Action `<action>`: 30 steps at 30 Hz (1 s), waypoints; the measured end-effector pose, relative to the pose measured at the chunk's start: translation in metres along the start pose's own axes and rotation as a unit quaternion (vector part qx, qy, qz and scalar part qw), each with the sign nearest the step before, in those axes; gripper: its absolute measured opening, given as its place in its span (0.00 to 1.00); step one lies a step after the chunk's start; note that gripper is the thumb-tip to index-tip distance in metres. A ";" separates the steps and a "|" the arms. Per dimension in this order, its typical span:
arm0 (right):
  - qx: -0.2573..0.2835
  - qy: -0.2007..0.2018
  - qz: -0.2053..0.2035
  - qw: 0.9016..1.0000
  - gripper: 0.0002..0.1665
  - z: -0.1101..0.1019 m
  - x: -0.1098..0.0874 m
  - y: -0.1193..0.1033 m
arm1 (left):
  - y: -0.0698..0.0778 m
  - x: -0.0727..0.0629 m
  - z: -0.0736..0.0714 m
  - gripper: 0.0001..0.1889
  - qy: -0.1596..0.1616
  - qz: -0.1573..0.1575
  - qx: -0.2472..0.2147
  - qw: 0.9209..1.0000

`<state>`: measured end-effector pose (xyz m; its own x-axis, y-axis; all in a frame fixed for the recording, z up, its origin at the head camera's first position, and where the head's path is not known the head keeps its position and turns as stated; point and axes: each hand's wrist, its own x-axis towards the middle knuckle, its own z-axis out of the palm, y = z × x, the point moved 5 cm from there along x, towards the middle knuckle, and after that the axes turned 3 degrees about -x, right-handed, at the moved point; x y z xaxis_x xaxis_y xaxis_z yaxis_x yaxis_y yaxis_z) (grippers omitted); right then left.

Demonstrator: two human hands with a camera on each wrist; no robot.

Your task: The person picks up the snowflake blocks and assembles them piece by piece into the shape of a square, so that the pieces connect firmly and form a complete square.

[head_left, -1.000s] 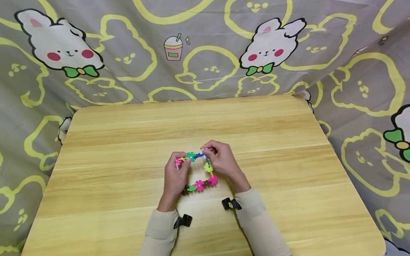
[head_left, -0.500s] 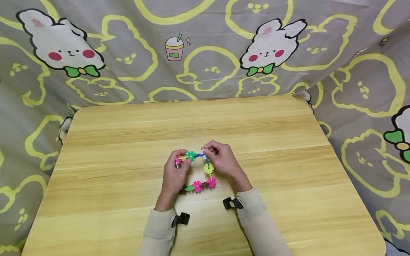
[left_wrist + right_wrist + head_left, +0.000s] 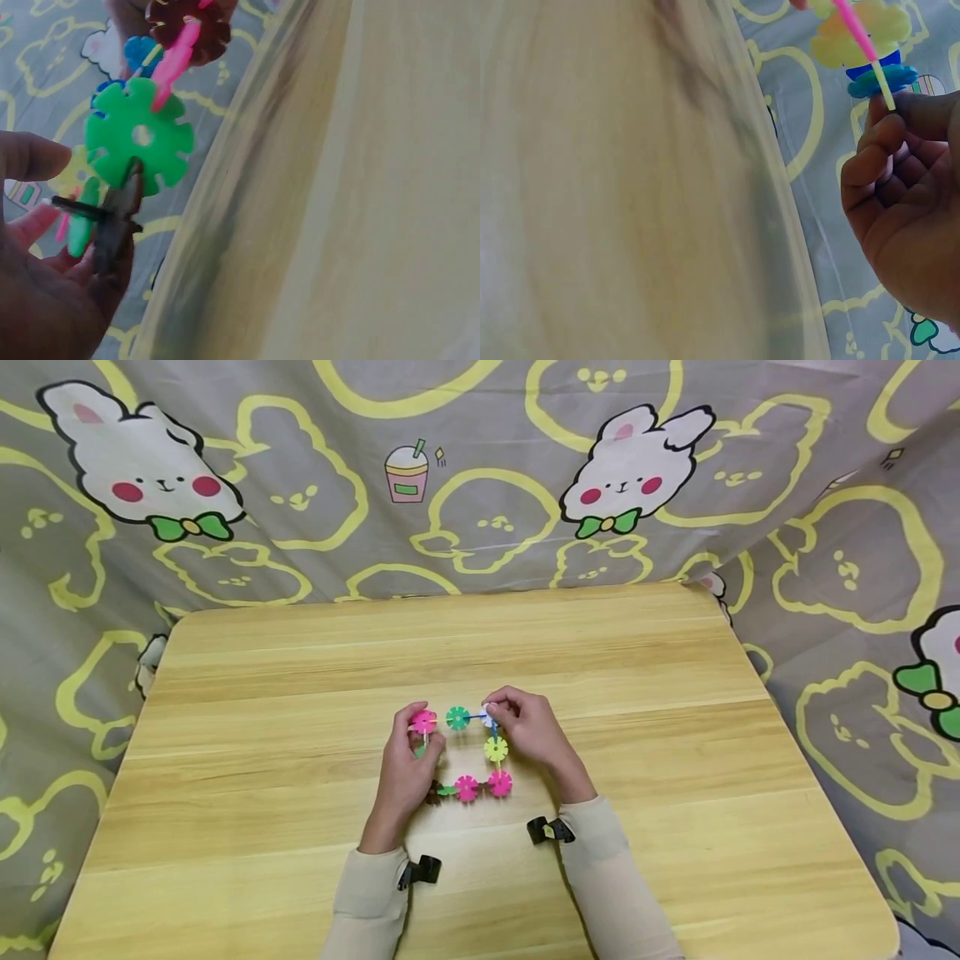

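A loop of notched plastic snowflake discs point(image 3: 466, 788), slotted together in a rough square, is held up by both hands. My left hand point(image 3: 405, 768) holds its left side, fingers behind and thumb in front, by the pink corner disc point(image 3: 423, 721). In the left wrist view a brown disc point(image 3: 120, 217) and a big green disc point(image 3: 169, 139) show close to that hand. With thumb and index finger my right hand point(image 3: 528, 735) pinches the far right corner at a whitish disc point(image 3: 487, 717). A blue disc point(image 3: 889, 81) sits right at its fingertips in the right wrist view. The left palm hides part of the loop.
Under the hands lies a wood-grain table point(image 3: 262, 710) with rounded corners. A grey curtain point(image 3: 315, 485) with rabbit and yellow outline prints hangs behind it and along both sides. Black straps with small blocks sit on the left cuff point(image 3: 422, 870) and the right cuff point(image 3: 551, 830).
My left thumb has come off the teal-green disc at the loop's far side, and that hand now holds nearer the pink corner. The right hand, still pinching, has shifted slightly right.
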<state>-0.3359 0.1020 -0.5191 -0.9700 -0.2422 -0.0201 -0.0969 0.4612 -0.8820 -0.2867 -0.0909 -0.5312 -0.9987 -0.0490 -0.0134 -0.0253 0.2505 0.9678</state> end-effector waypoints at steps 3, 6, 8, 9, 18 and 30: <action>-0.023 -0.007 0.008 1.000 0.08 -0.001 0.001 0.004 | -0.003 0.001 0.000 0.27 -0.005 -0.011 0.014 1.000; -0.047 -0.019 0.029 0.998 0.08 -0.001 0.002 0.008 | -0.006 0.001 0.001 0.28 -0.017 -0.036 0.035 0.999; -0.060 -0.029 0.048 0.997 0.09 0.000 0.002 0.010 | -0.008 0.001 0.002 0.29 -0.023 -0.051 0.052 0.997; -0.067 -0.034 0.057 0.996 0.09 0.000 0.002 0.012 | -0.009 0.001 0.003 0.29 -0.024 -0.056 0.060 0.996; -0.107 -0.059 0.098 0.988 0.12 0.001 0.006 0.024 | -0.013 0.006 0.005 0.28 -0.017 -0.065 0.104 0.992; -0.162 -0.086 0.097 0.978 0.13 0.001 0.013 0.036 | -0.020 0.014 0.004 0.28 -0.020 -0.088 0.109 0.990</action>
<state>-0.3519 0.1143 -0.5517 -0.9281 -0.2496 -0.2761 -0.0068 0.7530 -0.6579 -0.3001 -0.0929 -0.5515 -0.9787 -0.0743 -0.1916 -0.2045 0.4447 0.8720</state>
